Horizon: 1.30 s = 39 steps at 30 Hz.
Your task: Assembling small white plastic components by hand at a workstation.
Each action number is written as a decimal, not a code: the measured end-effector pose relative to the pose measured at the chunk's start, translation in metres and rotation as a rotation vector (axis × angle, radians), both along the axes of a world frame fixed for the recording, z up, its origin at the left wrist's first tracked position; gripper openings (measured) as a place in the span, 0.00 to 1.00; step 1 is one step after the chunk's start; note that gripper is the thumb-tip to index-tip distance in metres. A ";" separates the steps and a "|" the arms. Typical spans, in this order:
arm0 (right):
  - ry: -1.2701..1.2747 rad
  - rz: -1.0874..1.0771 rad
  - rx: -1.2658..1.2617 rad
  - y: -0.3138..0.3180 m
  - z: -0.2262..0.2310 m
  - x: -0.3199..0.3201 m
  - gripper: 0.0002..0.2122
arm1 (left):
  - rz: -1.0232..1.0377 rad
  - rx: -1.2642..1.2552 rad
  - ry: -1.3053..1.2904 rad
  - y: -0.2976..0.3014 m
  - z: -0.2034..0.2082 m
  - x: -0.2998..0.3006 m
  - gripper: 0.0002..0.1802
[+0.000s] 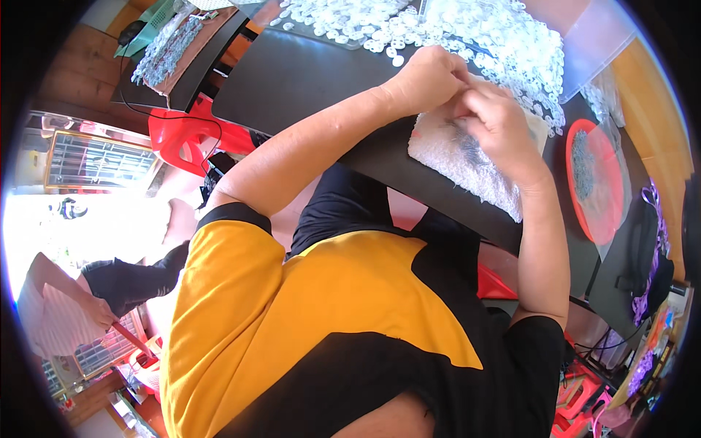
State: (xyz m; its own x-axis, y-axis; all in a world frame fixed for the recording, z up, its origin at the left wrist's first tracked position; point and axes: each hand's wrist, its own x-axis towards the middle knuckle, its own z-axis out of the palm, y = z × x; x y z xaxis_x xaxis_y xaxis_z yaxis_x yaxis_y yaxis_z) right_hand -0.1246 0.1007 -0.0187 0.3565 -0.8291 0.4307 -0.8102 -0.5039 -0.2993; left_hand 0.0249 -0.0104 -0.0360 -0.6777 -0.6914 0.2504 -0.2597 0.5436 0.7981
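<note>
White, round plastic pieces (504, 44) lie heaped on the dark surface (307, 80), beyond a white, fluffy cloth (464, 173). Left hand (431, 77) and right hand (504, 128) meet over it; I cannot tell whether either grip is clamped. Fine handwork seems underway, likely needing steadiness next.

Sm. workshop, prob.: white discs (504, 36) piled on dk. table (292, 80) w/ red basin (579, 208).

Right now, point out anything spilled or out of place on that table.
A few white discs lie loose on the dark table near the left hand, at the fringe of the main heap, as if spilled. Nothing else clearly stands out.
</note>
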 end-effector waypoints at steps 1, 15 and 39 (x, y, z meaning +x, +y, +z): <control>-0.101 -0.021 0.109 -0.002 0.001 -0.006 0.03 | 0.002 0.004 0.003 0.000 0.000 0.001 0.09; -0.252 -0.048 0.181 0.001 0.013 -0.011 0.04 | -0.049 0.465 0.187 -0.002 0.013 0.019 0.06; -0.637 -0.125 0.217 0.006 0.021 0.001 0.15 | -0.241 0.765 0.218 0.011 0.022 0.018 0.07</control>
